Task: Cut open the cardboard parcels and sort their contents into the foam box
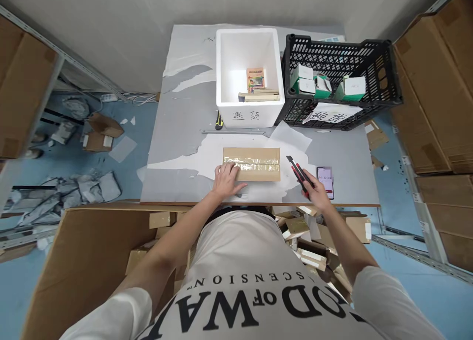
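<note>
A flat brown cardboard box lies on the table, with shiny clear tape along the middle of its top face. My left hand grips it at the near left corner, fingers over the top and thumb along the near edge. To the right of the box, my right hand is closed around a red and black utility knife. The knife points away from me and to the left, apart from the box. Under the box is torn white paper on the grey tabletop.
A white foam bin with several booklets stands behind the box. Beside it a black plastic crate holds green-and-white cartons. A phone lies right of my right hand. A yellow-black tool touches the bin's front. Below the table edge is a large carton.
</note>
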Motion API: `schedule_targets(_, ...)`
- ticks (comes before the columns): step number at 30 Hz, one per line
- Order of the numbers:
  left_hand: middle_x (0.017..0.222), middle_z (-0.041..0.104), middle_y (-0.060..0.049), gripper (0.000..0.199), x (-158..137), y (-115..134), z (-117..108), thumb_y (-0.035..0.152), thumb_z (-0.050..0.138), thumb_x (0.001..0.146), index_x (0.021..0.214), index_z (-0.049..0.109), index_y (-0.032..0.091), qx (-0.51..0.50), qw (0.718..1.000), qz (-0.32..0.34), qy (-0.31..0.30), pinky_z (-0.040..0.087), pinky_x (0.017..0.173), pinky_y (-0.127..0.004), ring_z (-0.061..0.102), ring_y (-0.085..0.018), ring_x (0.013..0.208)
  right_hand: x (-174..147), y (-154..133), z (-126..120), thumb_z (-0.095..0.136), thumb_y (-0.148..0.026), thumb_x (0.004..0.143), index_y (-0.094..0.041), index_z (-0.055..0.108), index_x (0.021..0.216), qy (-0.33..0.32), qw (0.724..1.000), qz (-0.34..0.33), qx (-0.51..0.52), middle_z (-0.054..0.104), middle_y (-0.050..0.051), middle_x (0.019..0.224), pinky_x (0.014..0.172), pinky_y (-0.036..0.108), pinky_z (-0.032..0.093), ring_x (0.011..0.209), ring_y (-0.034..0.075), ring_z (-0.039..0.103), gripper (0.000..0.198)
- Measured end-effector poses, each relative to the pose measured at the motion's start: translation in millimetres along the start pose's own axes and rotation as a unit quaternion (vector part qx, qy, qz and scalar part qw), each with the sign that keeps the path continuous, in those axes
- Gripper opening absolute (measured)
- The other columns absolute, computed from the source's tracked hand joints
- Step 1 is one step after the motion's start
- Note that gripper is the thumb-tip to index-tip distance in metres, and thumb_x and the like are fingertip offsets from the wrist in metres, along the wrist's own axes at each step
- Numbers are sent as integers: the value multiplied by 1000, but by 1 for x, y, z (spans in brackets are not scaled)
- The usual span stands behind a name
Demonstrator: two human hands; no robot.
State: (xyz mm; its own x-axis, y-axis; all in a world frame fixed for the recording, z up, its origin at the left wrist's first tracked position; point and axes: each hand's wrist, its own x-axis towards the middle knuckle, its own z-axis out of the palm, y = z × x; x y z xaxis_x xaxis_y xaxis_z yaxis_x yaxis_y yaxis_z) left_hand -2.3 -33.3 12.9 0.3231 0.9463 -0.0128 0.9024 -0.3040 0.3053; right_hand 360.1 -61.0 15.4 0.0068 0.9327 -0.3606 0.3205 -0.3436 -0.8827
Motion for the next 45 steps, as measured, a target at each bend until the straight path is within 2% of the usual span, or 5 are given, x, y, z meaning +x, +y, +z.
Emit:
schedule_targets(7,154,19,-22,119,30,-15,-4,83,58,54,145,29,13,17,1000,4,-16,11,110,-57,8,-43,143,-2,7,46,64,-58,75,-24,40,143,22,987,21,157,67,7,98,40,23,39,45,6,48,80)
schedule_targets(24,153,19,-25,124,38,-24,12,79,68,47,143,31,9,-65,997,41,19,17,113,-58,4,-45,143,13,10,12,69,-50,74,-25,41,142,-68,985,45,151,65,-1,78,36,22,33,40,6,43,78)
schedule_targets(30,153,18,-24,124,39,-23,13,79,68,46,143,31,11,-73,997,27,17,17,113,-58,5,-45,143,-5,15,7,71,-48,73,-25,51,137,-154,978,102,100,69,3,80,37,23,35,39,7,42,71)
schedule_targets(41,154,17,-24,129,38,-27,14,81,67,45,145,29,9,-93,994,44,23,18,113,-58,4,-45,143,-40,28,-5,66,-51,76,-27,37,141,-31,986,75,146,68,3,90,41,26,41,46,11,53,75)
schedule_targets(45,156,16,-21,108,35,-30,8,77,58,64,146,29,13,-130,991,44,8,21,112,-57,6,-41,144,-35,18,28,65,-55,74,-24,54,112,68,978,55,188,67,3,90,52,25,48,62,12,59,50)
